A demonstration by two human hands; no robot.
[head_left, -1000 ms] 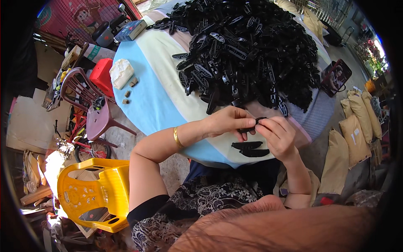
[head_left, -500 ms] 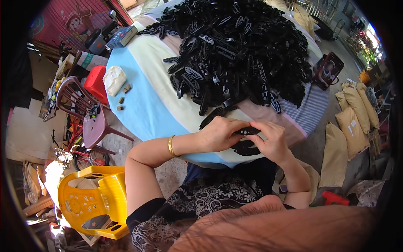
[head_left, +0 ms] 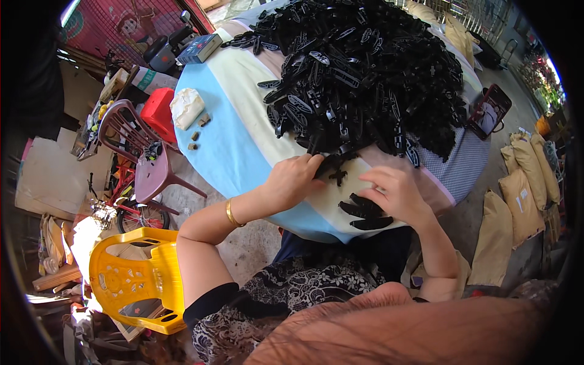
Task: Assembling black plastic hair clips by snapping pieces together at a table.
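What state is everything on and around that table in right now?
Left hand: reaching into the pile's near edge, fingers on a black part.
Right hand: resting on the small stack.
Pile of black plastic parts: heaped, loose.
Small stack: lying flat near the table edge.
Yellow chair: tipped over.
Maroon chair: upright.

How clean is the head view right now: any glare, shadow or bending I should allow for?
Head view: harsh sunlight blows out the yellow chair and the ground beside it; the black parts pile reads as a dark mass with fine detail lost; fisheye bends the table edge and blacks out the corners; left hand and right hand look sharp.
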